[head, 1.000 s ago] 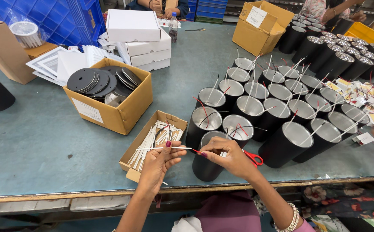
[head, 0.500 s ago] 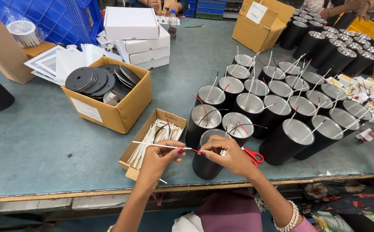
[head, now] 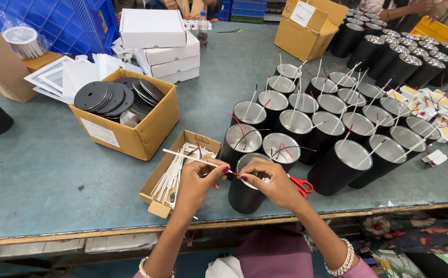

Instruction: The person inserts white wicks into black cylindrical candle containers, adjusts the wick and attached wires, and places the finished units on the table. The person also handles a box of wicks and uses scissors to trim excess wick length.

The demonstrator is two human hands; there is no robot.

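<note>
Low in the frame's centre, the left hand (head: 195, 181) has its grip clamped on a thin white sleeved wire (head: 193, 159) slanting toward upper left. The right hand (head: 274, 181) pinches that wire's red end over a black cylindrical metal can (head: 245, 194). Red-handled scissors (head: 302, 185) lie just right on the grey-green counter (head: 39, 170), a small cardboard box of white wires (head: 175, 172) just left.

Bare forearms, a bracelet on each wrist — painted nails, purple garment.

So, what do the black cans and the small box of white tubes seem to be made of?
The black cans look like metal: matte black outside, shiny silver inside that reflects light. The small box looks like plain brown cardboard, with folded flaps and raw edges. The white tubes may be plastic sleeving; I cannot be sure.
</note>
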